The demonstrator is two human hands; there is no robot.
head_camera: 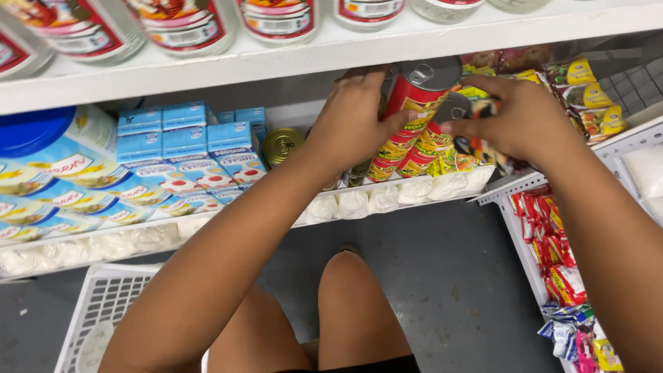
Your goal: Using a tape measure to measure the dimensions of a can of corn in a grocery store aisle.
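My left hand (352, 117) grips a tall stack of red tins (414, 110) with yellow labels, tilted on the lower white shelf (414, 190). The top tin's silver lid faces up toward me. My right hand (521, 117) reaches in from the right, fingertips touching a dark-topped can and colourful packets beside the stack. Whether it grips anything I cannot tell. A lone gold-lidded tin (282, 144) lies just left of my left wrist.
Blue milk cartons (183, 141) and large blue bags (62, 173) fill the shelf's left. White pouches (383, 200) line its front edge. Bottles (276, 17) stand on the upper shelf. Snack packets (587, 97) hang right. A white basket (103, 304) sits on the grey floor beside my knees.
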